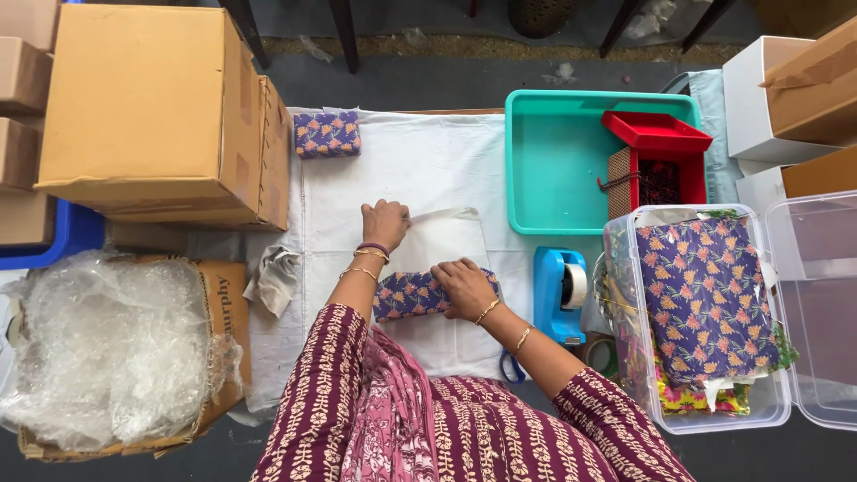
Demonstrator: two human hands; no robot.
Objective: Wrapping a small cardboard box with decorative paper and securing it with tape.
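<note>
My left hand (385, 223) presses down on the far corner of a clear plastic sleeve (446, 239) lying on the white cloth (428, 161). My right hand (462, 287) rests on a folded purple floral fabric bundle (406, 295) at the near end of that sleeve, fingers curled over its right end. A second folded purple floral bundle (328, 134) lies at the cloth's far left corner.
A teal tray (553, 170) holds a red box (658, 156). A blue tape dispenser (561, 290) sits right of my hands. A clear bin (705, 312) of floral fabrics stands at right. Cardboard boxes (152, 107) and bubble wrap (107, 348) at left.
</note>
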